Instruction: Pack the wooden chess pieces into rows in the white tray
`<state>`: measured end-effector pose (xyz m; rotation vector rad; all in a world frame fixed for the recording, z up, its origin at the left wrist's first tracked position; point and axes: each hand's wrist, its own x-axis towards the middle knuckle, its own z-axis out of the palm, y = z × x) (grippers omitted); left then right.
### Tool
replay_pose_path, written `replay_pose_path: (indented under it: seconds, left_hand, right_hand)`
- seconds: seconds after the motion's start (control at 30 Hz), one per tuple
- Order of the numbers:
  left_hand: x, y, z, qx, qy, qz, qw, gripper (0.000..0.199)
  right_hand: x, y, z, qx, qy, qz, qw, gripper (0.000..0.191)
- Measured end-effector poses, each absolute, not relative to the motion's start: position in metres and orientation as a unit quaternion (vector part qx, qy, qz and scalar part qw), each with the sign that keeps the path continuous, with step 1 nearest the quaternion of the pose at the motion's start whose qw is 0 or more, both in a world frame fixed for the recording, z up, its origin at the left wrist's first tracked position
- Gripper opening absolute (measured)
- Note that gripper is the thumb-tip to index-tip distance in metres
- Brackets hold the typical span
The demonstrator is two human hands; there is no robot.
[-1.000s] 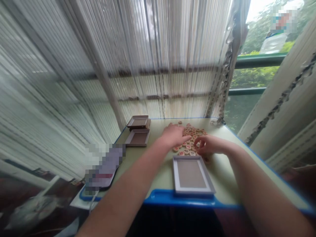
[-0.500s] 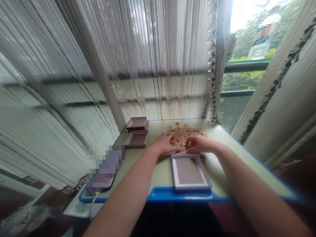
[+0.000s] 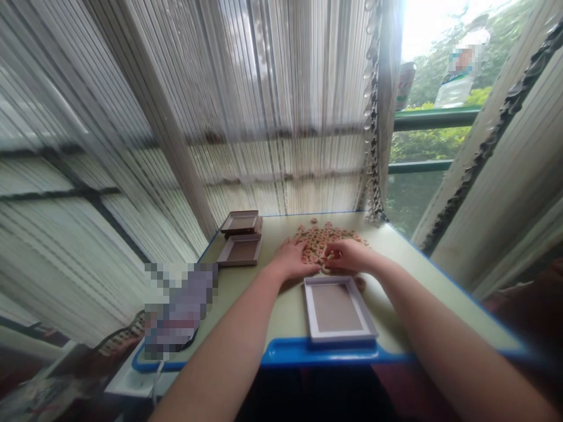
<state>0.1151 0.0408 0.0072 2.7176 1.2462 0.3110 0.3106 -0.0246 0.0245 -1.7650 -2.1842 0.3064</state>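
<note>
Many round wooden Chinese chess pieces (image 3: 314, 238) with red marks lie in a loose heap on the pale table. My left hand (image 3: 290, 258) rests along the heap's left side, fingers spread and thumb stretched out toward the front pieces. Opposite it, my right hand (image 3: 347, 256) has its fingers curled down and closed on a chess piece (image 3: 325, 269) at the near edge, close to my left thumb; the fingertips are partly hidden. Just in front of both hands lies a shallow box (image 3: 338, 308) with white walls and a bare brown bottom.
At the back left sit a similar shallow tray (image 3: 240, 251) and a small stack of them (image 3: 240, 221). A blurred-out flat device (image 3: 182, 310) with a white cable lies left of my forearm. The table (image 3: 422, 293) has a blue rim; string curtains hang behind it.
My right hand has shifted slightly left, closer to my left thumb. The left hand stays about where it was at the heap, and the camera view has moved a little.
</note>
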Motion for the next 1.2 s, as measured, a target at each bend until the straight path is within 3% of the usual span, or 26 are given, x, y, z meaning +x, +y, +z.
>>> replay_pose_path:
  seconds: [0.13, 0.27, 0.47, 0.73, 0.93, 1.1, 1.2]
  left_hand:
    - [0.113, 0.043, 0.005, 0.904, 0.404, 0.122, 0.067, 0.082]
    - [0.114, 0.040, 0.007, 0.897, 0.414, 0.135, 0.073, 0.081]
    - [0.118, 0.039, 0.007, 0.879, 0.456, 0.122, 0.073, 0.085]
    - [0.122, 0.048, 0.003, 0.879, 0.440, 0.180, 0.044, 0.062]
    - [0.120, 0.033, 0.023, 0.878, 0.435, 0.197, 0.030, 0.054]
    - [0.122, 0.006, 0.041, 0.939, 0.278, 0.181, 0.091, 0.051]
    - [0.125, -0.001, 0.041, 0.960, 0.237, 0.121, 0.086, 0.037]
  right_hand:
    - [0.316, -0.021, 0.022, -0.636, -0.748, 0.090, 0.167, 0.023]
    - [0.324, -0.023, 0.024, -0.654, -0.736, 0.088, 0.151, 0.036]
    - [0.334, -0.019, 0.003, -0.707, -0.699, 0.020, 0.107, 0.099]
    - [0.318, -0.008, -0.001, -0.664, -0.740, 0.002, 0.110, 0.082]
    - [0.350, -0.010, 0.013, -0.726, -0.680, 0.001, 0.102, 0.059]
    - [0.369, -0.011, 0.004, -0.844, -0.528, 0.050, 0.080, 0.067]
    - [0.364, -0.006, -0.005, -0.847, -0.522, 0.053, 0.085, 0.071]
